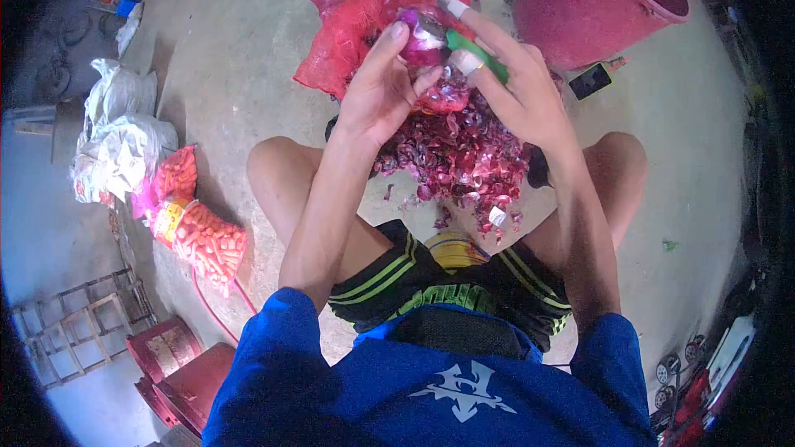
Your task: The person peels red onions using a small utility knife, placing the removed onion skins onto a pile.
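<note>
Head view — purple onion (422, 43) between left fingertips (397, 31), apparently.

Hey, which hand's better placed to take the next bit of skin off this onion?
Probably your right hand: it has the green tool right beside the onion. Your left hand is already holding the onion, so it seems better suited to keeping it steady.

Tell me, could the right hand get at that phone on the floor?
Probably yes: the phone lies to the outer side of the right hand and nothing seems to block the way, though that hand holds a green tool it might first put down.
</note>
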Available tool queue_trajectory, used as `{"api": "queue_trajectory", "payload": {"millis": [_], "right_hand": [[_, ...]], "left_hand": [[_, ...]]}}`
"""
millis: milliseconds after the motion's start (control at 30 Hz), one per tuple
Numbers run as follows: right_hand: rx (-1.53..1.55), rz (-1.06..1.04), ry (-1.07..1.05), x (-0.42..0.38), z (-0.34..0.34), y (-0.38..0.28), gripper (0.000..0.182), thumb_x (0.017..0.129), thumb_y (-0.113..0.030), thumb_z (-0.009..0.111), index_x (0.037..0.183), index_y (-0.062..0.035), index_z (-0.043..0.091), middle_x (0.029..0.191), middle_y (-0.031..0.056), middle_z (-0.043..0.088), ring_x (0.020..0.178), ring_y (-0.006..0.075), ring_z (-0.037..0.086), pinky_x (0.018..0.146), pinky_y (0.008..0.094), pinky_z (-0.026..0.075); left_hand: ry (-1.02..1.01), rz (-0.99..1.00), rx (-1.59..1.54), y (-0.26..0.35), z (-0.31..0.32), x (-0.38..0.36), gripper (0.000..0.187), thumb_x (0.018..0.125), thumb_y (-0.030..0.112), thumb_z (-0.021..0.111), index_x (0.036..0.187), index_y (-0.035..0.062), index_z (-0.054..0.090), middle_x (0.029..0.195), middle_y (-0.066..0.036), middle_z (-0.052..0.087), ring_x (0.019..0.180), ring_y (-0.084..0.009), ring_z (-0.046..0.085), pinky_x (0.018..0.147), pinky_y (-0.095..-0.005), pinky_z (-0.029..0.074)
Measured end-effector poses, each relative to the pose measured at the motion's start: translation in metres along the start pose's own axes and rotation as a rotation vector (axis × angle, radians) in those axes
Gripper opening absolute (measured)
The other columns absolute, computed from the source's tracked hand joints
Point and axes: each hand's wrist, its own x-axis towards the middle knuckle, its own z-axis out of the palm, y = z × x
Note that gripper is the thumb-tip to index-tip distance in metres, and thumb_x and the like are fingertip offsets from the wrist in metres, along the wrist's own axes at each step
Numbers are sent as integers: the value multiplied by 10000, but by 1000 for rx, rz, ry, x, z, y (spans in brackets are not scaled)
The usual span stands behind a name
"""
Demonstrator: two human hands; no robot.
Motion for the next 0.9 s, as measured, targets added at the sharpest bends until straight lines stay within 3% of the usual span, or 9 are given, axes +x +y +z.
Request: {"api": "queue_trajectory", "payload": {"millis": [167, 300, 400, 467, 567, 667, 700, 767, 900], "right_hand": [[-70, -179, 67, 4, 4, 9, 487, 1003, -117, 595, 1490, -125, 585, 1132, 223, 735, 802, 312, 735, 795, 408, 555], [29, 58, 94, 4, 0, 4, 426, 1025, -96, 563, 1446, -82, 622, 1240, 191, 736, 1042, 213, 736, 922, 366, 545], [94, 119, 163, 5, 0, 9, 419, 1030, -113, 566, 1442, -59, 619, 1303, 178, 726, 1165, 208, 703, 998, 345, 521], [121, 136, 205, 5, -2, 15, 418, 1034, -133, 570, 1441, -50, 617, 1324, 175, 720, 1199, 221, 690, 1025, 338, 508], [18, 120, 196, 4, -3, 19, 435, 1093, -160, 525, 1512, -51, 564, 923, -21, 611, 778, 69, 505, 701, 240, 438], [20, 110, 201, 4, -3, 16, 435, 1097, -182, 530, 1508, -42, 564, 923, -16, 613, 775, 72, 508, 700, 240, 439], [41, 155, 191, 4, -4, 12, 426, 1076, -184, 541, 1477, -49, 590, 1151, 82, 652, 995, 141, 587, 881, 299, 460], [62, 201, 180, 4, -4, 12, 417, 1055, -187, 552, 1446, -56, 616, 1378, 180, 691, 1216, 210, 666, 1062, 358, 481], [100, 212, 307, 9, -16, 34, 441, 1065, -186, 550, 1481, -45, 587, 1034, 91, 717, 880, 143, 650, 822, 307, 518]], "left_hand": [[-15, -63, 31, 4, 4, 0, 504, 1028, 466, 644, 1411, 147, 568, 1282, -79, 693, 1098, -255, 710, 881, -338, 605], [-84, -56, 78, 7, 0, 2, 546, 1010, 450, 663, 1436, 127, 550, 1290, -94, 688, 1109, -254, 705, 872, -340, 595], [-173, -65, 42, 8, 2, -3, 522, 999, 345, 691, 1417, 66, 552, 1265, -72, 692, 1048, -192, 698, 791, -289, 561], [-177, -51, -8, 6, 1, -4, 582, 966, 302, 727, 1447, 48, 520, 1333, -88, 655, 1103, -192, 673, 883, -310, 553], [-242, -39, -64, 9, 1, -6, 610, 940, 208, 753, 1465, 28, 497, 1387, -98, 620, 1208, -196, 636, 1018, -335, 532], [-194, 1, -101, 7, 9, -5, 649, 904, 100, 772, 1480, 14, 485, 1401, -109, 613, 1276, -218, 617, 1119, -372, 499], [-192, 1, -101, 6, 11, -5, 649, 904, 100, 772, 1480, 14, 485, 1401, -109, 613, 1276, -218, 617, 1119, -372, 499], [-186, 55, 44, 3, 12, -4, 687, 888, 39, 773, 1502, 10, 467, 1429, -115, 598, 1332, -228, 592, 1172, -406, 465], [-242, 116, 101, 2, 11, -2, 694, 891, 29, 776, 1510, 1, 462, 1436, -126, 594, 1332, -228, 593, 1175, -425, 460]]}}
